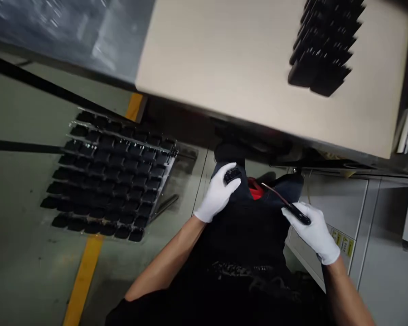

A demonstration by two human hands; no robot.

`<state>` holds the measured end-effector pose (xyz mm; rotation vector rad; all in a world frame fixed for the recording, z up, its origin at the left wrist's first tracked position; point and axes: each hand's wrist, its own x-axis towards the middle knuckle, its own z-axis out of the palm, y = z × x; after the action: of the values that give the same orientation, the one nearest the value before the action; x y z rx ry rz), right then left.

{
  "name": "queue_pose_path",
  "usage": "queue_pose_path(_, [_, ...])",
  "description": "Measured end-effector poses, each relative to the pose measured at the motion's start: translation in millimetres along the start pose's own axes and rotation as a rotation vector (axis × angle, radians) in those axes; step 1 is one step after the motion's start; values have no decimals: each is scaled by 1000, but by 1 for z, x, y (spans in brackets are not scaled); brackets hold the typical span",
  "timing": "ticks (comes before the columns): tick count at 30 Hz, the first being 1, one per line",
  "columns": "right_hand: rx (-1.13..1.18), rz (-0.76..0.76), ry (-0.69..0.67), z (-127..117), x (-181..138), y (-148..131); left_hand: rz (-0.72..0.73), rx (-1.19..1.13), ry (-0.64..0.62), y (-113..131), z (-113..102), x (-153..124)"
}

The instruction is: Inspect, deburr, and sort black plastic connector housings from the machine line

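A big beige worktop fills the top of the view, a smooth matte panel, its long straight edge running just above the person's hands. Rows of black moulded parts sit in a tight block near its right end. Down on the green-grey painted floor, a yellow floor line runs past a metal rack packed with more black pieces, left of the hands. Over on the right, a grey metal cabinet carries yellow warning labels. Now the hands, both in white fabric gloves, out over the person's black top: the left hand is curled narrow, pinching a small black ribbed part at the fingertips, and the right hand is wrapped around a slim black tool with a thin reddish shaft.
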<state>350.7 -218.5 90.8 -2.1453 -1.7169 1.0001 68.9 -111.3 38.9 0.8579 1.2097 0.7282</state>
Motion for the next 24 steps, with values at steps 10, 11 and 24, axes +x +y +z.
queue_pose_path(10, [-349, 61, -77, 17, -27, 43, -18, 388, 79, -53, -8, 27])
queue_pose_path(11, [-341, 56, -95, 20, -28, 40, -14, 463, 73, -50, -10, 28])
queue_pose_path(24, [-144, 51, -302, 9, 9, 22, -172, 3, -363, -33, -41, 39])
